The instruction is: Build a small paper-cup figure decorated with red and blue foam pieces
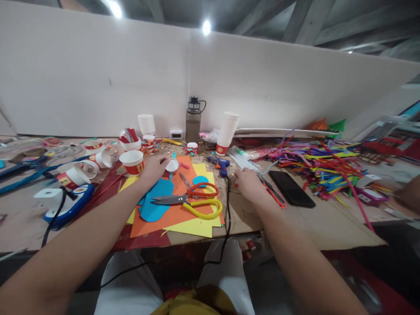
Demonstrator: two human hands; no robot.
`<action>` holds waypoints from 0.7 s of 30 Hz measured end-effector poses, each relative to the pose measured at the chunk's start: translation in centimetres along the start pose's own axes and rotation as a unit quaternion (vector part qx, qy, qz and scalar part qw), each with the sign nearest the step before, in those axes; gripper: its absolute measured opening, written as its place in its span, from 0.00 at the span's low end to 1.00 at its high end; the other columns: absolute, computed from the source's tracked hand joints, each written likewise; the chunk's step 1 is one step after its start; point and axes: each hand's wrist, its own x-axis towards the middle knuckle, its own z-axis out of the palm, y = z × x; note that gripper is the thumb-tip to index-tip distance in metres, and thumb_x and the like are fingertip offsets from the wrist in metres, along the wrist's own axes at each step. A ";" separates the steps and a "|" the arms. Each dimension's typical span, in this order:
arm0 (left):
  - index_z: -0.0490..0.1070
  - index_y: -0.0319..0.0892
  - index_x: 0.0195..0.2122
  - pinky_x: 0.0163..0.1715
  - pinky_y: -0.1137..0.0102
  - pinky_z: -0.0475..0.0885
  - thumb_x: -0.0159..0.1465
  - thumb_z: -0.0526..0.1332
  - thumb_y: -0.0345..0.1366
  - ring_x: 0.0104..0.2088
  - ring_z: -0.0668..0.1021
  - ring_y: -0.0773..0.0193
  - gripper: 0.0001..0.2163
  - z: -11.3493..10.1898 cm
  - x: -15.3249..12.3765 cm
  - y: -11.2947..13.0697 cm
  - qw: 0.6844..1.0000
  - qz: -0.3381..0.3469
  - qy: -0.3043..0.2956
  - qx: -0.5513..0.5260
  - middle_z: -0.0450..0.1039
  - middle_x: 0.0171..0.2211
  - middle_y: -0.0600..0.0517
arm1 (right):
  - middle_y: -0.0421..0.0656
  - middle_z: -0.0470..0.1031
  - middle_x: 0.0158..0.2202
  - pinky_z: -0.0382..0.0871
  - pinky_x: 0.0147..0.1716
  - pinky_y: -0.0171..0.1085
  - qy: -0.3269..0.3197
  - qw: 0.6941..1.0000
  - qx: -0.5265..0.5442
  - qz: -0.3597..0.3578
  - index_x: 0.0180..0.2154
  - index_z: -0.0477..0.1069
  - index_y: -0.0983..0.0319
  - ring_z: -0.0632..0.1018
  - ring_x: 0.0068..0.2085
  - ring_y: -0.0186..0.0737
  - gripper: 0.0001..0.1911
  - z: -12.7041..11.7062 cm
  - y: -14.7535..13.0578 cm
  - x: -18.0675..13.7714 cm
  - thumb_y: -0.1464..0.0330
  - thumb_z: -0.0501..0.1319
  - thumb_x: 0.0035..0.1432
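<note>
My left hand (156, 168) reaches over the coloured paper. Its fingers are closed at the left edge of a small white paper cup piece (172, 165) with blue tabs. My right hand (248, 180) rests right of the blue glue gun (223, 167), close to clear glue sticks (242, 158). Its fingers are curled, and what they hold, if anything, is hidden. Between the hands lie scissors (173, 200) with red and yellow handles, on orange paper (144, 228). Beside them is a cut blue sheet (156, 201). A red-and-white paper cup (131, 162) stands left of my left hand.
A cup stack (229, 131) and a water bottle (193, 120) stand at the back. Pipe cleaners (321, 164) are heaped right, behind a black phone (291, 188). A black cord (229, 205) hangs over the front edge. Another person's hand (408, 194) shows far right.
</note>
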 end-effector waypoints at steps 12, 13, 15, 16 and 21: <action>0.77 0.38 0.38 0.45 0.65 0.69 0.65 0.53 0.35 0.42 0.79 0.54 0.13 -0.3 0.1 0.3 0.997 0.024 0.025 0.066 0.80 0.40 0.42 | 0.48 0.77 0.44 0.66 0.43 0.35 0.116 0.981 0.144 -0.050 0.46 0.73 0.63 0.76 0.42 0.39 0.14 -1.7 -3.1 1.0 0.72 0.52 0.64; 0.77 0.38 0.39 0.44 0.65 0.70 0.65 0.53 0.35 0.42 0.79 0.54 0.13 -0.3 0.1 0.3 0.998 0.024 0.030 0.058 0.80 0.40 0.42 | 0.45 0.78 0.42 0.66 0.41 0.33 0.121 0.977 0.160 -0.068 0.45 0.73 0.61 0.76 0.40 0.37 0.12 -2.1 -4.3 1.3 0.71 0.52 0.64; 0.76 0.39 0.40 0.44 0.66 0.70 0.65 0.53 0.35 0.41 0.79 0.55 0.13 -0.4 -0.1 0.5 0.998 0.026 0.040 0.043 0.80 0.40 0.43 | 0.43 0.78 0.35 0.65 0.35 0.32 0.135 0.953 0.245 -0.115 0.40 0.74 0.61 0.76 0.35 0.35 0.10 -2.8 -6.8 2.0 0.68 0.54 0.64; 0.76 0.39 0.41 0.44 0.66 0.70 0.65 0.54 0.36 0.42 0.79 0.56 0.12 -0.5 -0.2 0.7 0.998 0.030 0.044 0.037 0.80 0.40 0.44 | 0.42 0.78 0.33 0.64 0.33 0.32 0.148 0.935 0.295 -0.132 0.38 0.73 0.62 0.75 0.33 0.35 0.08 -3.0 -8.1 2.4 0.68 0.56 0.63; 0.76 0.40 0.41 0.43 0.67 0.70 0.65 0.55 0.36 0.40 0.79 0.58 0.11 -1.0 -1.0 2.4 0.995 0.083 0.049 -0.002 0.80 0.39 0.47 | 0.42 0.76 0.31 0.62 0.31 0.33 0.154 0.895 0.401 -0.125 0.36 0.70 0.63 0.74 0.30 0.35 0.04 -2.0 -12.4 4.1 0.69 0.61 0.58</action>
